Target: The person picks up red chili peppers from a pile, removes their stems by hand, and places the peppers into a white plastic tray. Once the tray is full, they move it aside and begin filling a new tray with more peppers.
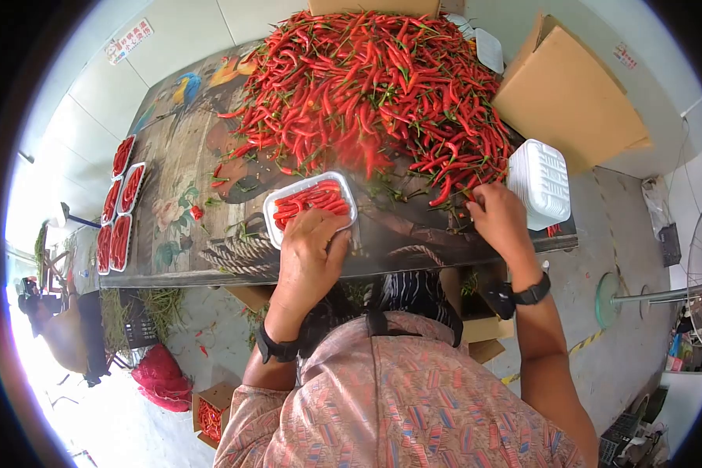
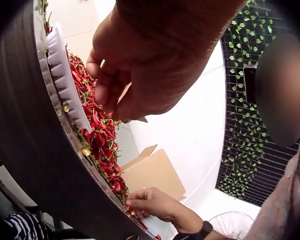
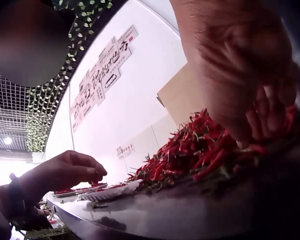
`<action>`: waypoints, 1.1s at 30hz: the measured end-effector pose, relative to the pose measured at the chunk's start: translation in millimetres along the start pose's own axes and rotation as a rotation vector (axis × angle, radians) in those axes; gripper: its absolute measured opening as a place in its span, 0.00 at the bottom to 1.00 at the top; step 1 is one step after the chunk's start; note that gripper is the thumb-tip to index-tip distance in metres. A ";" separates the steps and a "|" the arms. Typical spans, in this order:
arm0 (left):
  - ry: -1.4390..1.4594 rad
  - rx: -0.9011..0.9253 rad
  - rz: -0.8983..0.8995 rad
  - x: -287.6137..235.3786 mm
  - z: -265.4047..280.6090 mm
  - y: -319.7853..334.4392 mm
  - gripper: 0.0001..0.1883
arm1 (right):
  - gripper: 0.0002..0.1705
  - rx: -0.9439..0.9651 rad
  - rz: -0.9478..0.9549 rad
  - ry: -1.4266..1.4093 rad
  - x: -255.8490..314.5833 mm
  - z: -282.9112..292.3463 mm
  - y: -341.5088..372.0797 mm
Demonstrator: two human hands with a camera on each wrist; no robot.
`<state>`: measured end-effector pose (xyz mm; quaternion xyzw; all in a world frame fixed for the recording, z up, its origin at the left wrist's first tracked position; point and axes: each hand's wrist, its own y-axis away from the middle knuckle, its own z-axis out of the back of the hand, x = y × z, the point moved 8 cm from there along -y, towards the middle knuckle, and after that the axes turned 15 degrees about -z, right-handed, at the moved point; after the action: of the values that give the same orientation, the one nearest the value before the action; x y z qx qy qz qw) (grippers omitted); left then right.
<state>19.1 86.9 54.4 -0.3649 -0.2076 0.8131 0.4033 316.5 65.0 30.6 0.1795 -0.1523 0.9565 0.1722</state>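
Observation:
A white plastic tray (image 1: pixel 349 189) near the table's front edge holds a row of red chili peppers (image 1: pixel 312 201). My left hand (image 1: pixel 310 249) lies over its near side, fingers loosely bent and fingertips at the peppers; in the left wrist view no pepper shows between thumb and fingers. My right hand (image 1: pixel 501 220) is at the right front edge of a big pile of loose red chilies (image 1: pixel 366 86). Its bent fingertips are right at a chili (image 3: pixel 255 149) in the right wrist view; I cannot tell whether they pinch it.
A stack of white trays (image 1: pixel 540 183) stands just right of my right hand. Several filled trays (image 1: pixel 120 242) line the table's left end. A cardboard box (image 1: pixel 569 93) leans at the back right. Loose stems and bits lie along the table (image 1: pixel 164 171).

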 end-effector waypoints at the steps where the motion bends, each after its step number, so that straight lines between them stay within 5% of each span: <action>1: 0.006 0.018 -0.002 -4.4 0.3 -1.0 0.09 | 0.10 0.003 -0.028 0.059 4.3 -6.1 -2.4; 7: 0.026 0.058 0.000 -9.3 1.2 5.0 0.08 | 0.09 0.061 0.004 -0.038 20.8 -13.7 -6.1; 13: 0.082 0.055 -0.026 -10.2 -9.2 -6.6 0.09 | 0.08 0.334 -0.074 -0.444 46.9 -14.7 3.3; 15: 0.106 0.046 -0.021 -16.7 -13.3 -12.9 0.10 | 0.08 0.436 0.029 -0.517 73.8 -10.3 14.7; 22: 0.302 0.025 0.131 -9.9 -17.2 -4.2 0.13 | 0.09 0.371 0.314 -0.602 129.4 -8.0 36.3; 33: 0.314 -0.033 0.213 6.3 -1.8 9.7 0.07 | 0.08 0.419 0.323 -0.631 139.5 -11.1 39.0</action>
<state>13.0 86.4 44.4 -0.5137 -0.1157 0.7807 0.3364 176.0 72.3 67.0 0.4691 -0.0257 0.8795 -0.0757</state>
